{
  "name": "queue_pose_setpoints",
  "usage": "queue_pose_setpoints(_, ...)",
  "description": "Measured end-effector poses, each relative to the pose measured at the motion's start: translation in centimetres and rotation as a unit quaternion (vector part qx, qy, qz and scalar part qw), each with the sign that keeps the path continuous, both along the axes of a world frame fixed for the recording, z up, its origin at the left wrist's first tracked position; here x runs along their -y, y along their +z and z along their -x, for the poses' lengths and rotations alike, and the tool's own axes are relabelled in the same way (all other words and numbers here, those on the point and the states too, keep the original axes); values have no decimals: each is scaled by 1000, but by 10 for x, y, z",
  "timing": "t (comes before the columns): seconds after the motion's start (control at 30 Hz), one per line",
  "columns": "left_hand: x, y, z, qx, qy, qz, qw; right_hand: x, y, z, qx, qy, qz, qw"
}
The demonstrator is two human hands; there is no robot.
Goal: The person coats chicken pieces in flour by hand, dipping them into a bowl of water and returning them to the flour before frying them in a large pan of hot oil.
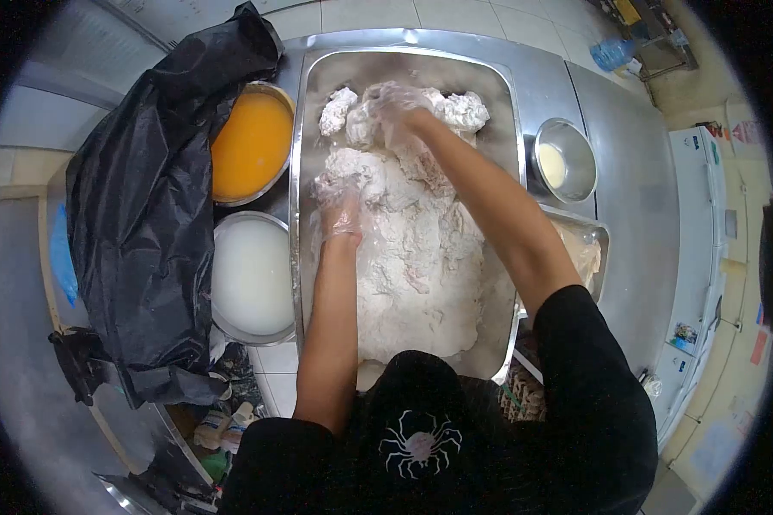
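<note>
A deep steel tray (pixel 498 257) in front of me holds a thick bed of white flour (pixel 421 292). Several lumpy, flour-coated pieces lie toward its far end, among them a small coated piece (pixel 337 112) at the left and a larger coated piece (pixel 464 112) at the right. My left hand (pixel 342 210), in a clear plastic glove, presses into the flour near the left wall, its fingers largely hidden. Also gloved, my right hand (pixel 397 105) reaches over the coated pieces at the far end and touches them. Its fingers are blurred and dusted white.
Left of the tray stand a bowl of orange liquid (pixel 253 146) and a bowl of whitish liquid (pixel 253 275), beside a black plastic sheet (pixel 146 206). To the right are a steel bowl (pixel 580 154) with pale contents and a smaller tray (pixel 603 257), partly behind my arm.
</note>
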State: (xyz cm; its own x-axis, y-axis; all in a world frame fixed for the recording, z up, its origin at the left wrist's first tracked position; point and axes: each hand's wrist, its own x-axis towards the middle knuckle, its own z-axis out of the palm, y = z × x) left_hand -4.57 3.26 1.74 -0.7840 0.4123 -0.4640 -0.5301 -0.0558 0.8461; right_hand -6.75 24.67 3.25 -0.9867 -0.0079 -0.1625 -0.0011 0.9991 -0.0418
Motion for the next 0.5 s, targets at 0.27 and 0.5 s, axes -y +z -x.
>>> queue_pose_setpoints(0.27,-15,30,2,-462,-56,257,847,-41,52,-47,-170,-240,292,910)
queue_pose_setpoints(0.5,-26,13,13,-560,-215,377,706,-38,88,-91,37,-268,-79,959)
